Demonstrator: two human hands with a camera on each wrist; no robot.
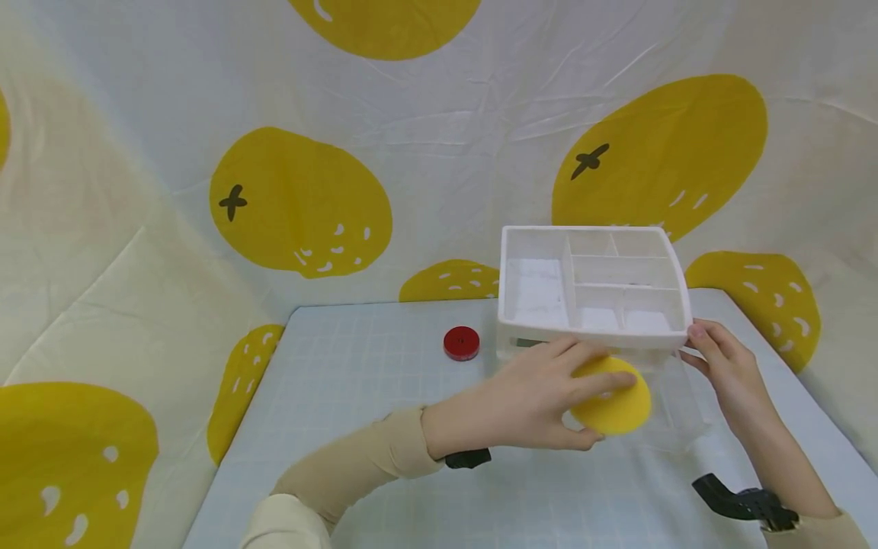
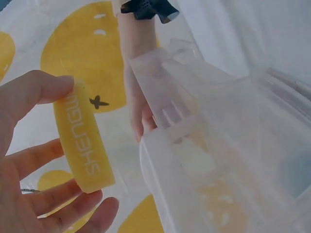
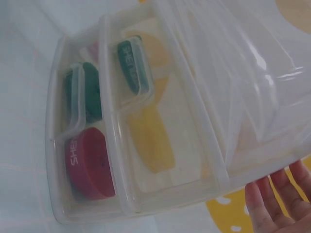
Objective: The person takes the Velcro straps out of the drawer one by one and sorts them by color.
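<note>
this looks like a small recording booth: pale cloth (image 1: pixel 439 175) printed with big yellow fruit shapes (image 1: pixel 302 202) walls in 3 sides of a table (image 1: pixel 343 366) with a faint grid, and black straps (image 1: pixel 744 503) show at 2 wrists (image 1: pixel 799 473). what building holds it cannot be told.

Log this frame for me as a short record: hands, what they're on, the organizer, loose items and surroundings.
Left hand: holds a yellow tape roll in front of the organizer
Right hand: fingers touch the organizer's right side near its front corner
Organizer: white, divided top tray; clear drawers below
Drawer contents: two green tape rolls and a dark red tape roll
Loose item: red tape roll, left of the organizer
Surface: pale table
Backdrop: white cloth, yellow fruit prints
</note>
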